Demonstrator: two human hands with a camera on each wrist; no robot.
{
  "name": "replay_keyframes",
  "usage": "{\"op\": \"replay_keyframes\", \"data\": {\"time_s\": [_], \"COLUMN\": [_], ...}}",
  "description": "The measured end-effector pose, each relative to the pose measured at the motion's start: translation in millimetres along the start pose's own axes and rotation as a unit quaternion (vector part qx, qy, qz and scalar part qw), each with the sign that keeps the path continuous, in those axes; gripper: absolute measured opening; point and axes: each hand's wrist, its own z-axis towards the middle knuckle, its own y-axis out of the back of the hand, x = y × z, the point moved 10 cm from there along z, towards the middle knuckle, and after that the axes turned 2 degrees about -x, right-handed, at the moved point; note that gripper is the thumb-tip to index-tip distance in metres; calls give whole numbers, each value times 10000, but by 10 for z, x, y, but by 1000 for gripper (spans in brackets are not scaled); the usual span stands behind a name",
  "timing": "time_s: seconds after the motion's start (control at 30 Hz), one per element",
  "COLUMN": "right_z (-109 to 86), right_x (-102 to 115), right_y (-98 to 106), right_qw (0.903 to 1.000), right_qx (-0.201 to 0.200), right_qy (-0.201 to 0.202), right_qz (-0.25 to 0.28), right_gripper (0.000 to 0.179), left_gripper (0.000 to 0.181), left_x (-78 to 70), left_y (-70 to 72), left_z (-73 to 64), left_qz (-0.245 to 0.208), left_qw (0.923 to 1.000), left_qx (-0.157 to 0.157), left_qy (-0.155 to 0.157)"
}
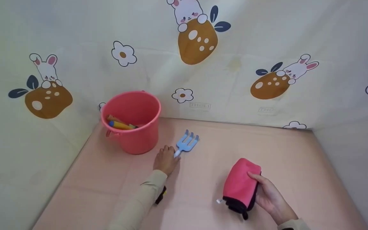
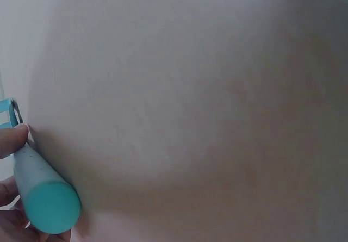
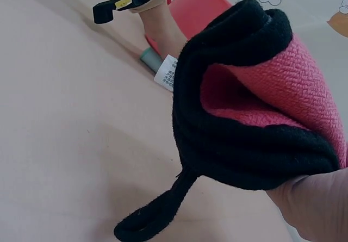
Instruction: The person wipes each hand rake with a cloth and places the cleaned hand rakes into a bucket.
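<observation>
In the head view my left hand (image 1: 165,160) holds a small light-blue hand rake (image 1: 186,144) by its handle, its tines pointing away from me. The left wrist view shows thumb and fingers round the pale handle, with the teal handle end (image 2: 53,206) facing the camera. My right hand (image 1: 272,196) grips a folded pink towel (image 1: 240,182) with black edging, thumb on top. In the right wrist view the towel's black hanging loop (image 3: 155,215) dangles below the folds, and a white printed label (image 3: 167,73) sticks out.
A pink bucket (image 1: 139,140) stands at the back left, just beyond my left hand. Inside lie a yellow-and-blue handled tool (image 1: 120,125) and a brownish item. Pale sheets printed with rabbits and flowers wall the peach-coloured surface (image 1: 203,198) at the back and sides.
</observation>
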Motion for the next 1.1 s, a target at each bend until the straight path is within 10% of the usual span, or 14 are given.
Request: {"op": "replay_keyframes", "data": {"time_s": [0.4, 0.87, 0.93, 1.0, 1.1], "right_z": [6, -32, -54, -102, -222], "right_x": [12, 227, 295, 390, 557], "right_y": [13, -60, -99, -155, -319], "right_qw": [9999, 9795, 9614, 9237, 8205], "right_qx": [-49, -1074, -1292, -1561, -1940], "right_qy": [94, 1131, 1482, 1986, 3106], "right_qz": [-82, -1272, -1927, -2881, -4389], "right_gripper": [38, 57, 56, 52, 38], "left_gripper": [25, 23, 23, 23, 24], "left_x": [-100, -841, -935, -1016, -1127], "left_y": [132, 332, 331, 324, 319], "left_z": [22, -344, -426, -511, -637], "left_qz": [-675, -1755, -1879, -2061, -2314], "left_qw": [9977, 9734, 9691, 9639, 9566], "left_qx": [24, 456, 540, 605, 609], "left_qy": [-67, -1398, -1502, -1573, -1666]}}
